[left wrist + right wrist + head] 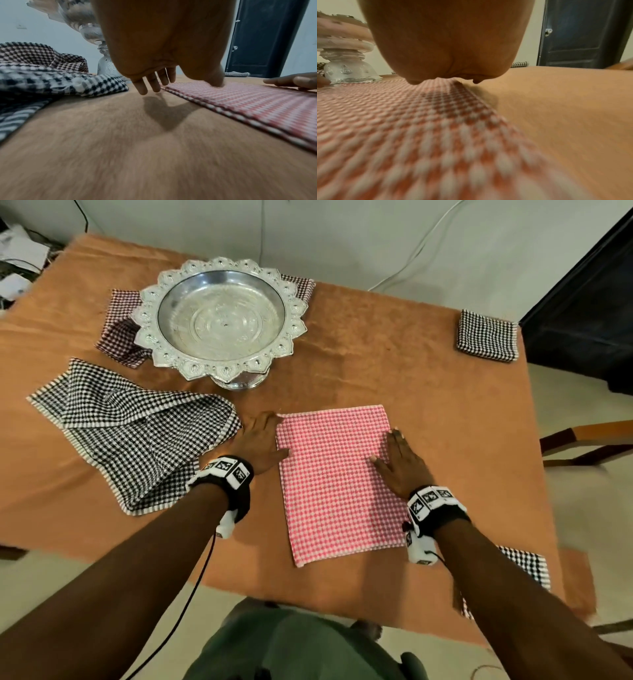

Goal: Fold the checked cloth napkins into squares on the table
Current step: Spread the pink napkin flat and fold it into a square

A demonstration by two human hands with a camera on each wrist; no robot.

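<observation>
A pink checked napkin (337, 481) lies folded in a long rectangle in the middle of the table. My left hand (262, 440) lies flat at its left edge, thumb on the cloth (240, 100), fingers (150, 83) straight on the tablecloth. My right hand (399, 462) presses flat on the napkin's right edge (402, 121). A black checked napkin (137, 433) lies crumpled to the left. A folded black checked square (486, 339) sits at the far right corner.
A silver pedestal tray (222, 320) stands at the back on a dark red checked napkin (118, 333). Another black checked cloth (527, 566) hangs at the near right edge. An orange tablecloth (394, 364) covers the table. A wooden chair (589, 440) stands on the right.
</observation>
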